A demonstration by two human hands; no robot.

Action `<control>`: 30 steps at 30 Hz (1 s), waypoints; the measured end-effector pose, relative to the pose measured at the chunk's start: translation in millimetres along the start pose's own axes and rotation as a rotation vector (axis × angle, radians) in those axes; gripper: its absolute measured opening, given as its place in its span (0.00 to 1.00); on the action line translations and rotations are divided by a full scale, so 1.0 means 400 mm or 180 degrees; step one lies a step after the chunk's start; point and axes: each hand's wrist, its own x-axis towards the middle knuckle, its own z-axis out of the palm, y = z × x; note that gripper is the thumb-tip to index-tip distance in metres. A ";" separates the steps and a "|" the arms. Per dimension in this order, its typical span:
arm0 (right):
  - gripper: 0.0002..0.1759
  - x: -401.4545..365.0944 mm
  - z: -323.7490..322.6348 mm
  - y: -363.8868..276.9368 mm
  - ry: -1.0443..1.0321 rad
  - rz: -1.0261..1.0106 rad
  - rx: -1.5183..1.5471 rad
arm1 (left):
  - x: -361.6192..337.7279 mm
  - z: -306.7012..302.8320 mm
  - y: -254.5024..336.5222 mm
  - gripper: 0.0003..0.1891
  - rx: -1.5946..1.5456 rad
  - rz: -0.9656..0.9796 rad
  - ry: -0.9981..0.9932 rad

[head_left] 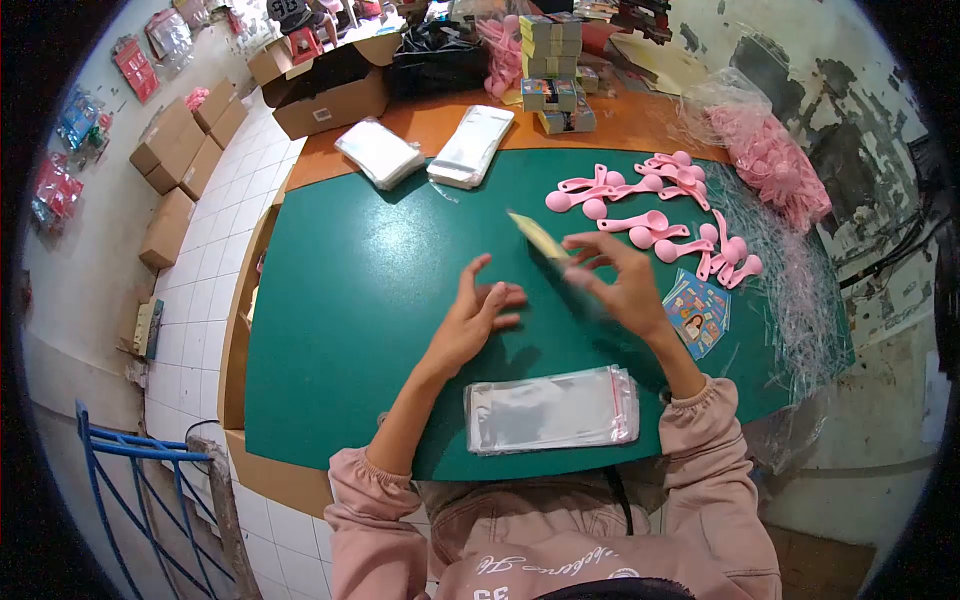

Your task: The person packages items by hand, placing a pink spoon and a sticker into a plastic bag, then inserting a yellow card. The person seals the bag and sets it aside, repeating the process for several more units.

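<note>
My right hand (622, 278) pinches a thin, pale yellow card-like piece (538, 236), blurred and seen nearly edge-on above the green tabletop. To its left, my left hand (478, 318) is held over the table with its fingers apart and nothing in them. Nearest to me lies a stack of clear plastic bags (550, 410) with a reddish strip at the right end. Beside my right wrist is a small fan of blue printed cards (697, 313). Several pink measuring spoons (655, 222) are scattered beyond my right hand.
Two stacks of clear bags, one left (380, 152) and one right (472, 147), lie at the far side. Behind them stand bundled card stacks (550, 65) and an open cardboard box (335, 95). Along the right edge are crumpled plastic wrap (790, 290) and a bag of pink spoons (775, 160).
</note>
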 end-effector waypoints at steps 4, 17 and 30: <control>0.18 -0.014 0.014 0.006 -0.0788 -0.0463 -0.0223 | -0.030 0.008 0.028 0.32 -0.0663 -0.0620 -0.0420; 0.13 -0.046 0.038 -0.006 -0.1721 -0.0865 -0.0908 | -0.023 0.008 0.031 0.28 -0.0084 -0.0919 -0.0627; 0.14 -0.058 0.062 -0.016 -0.1100 -0.1175 -0.1455 | -0.026 0.023 0.019 0.28 -0.0162 -0.0669 -0.0322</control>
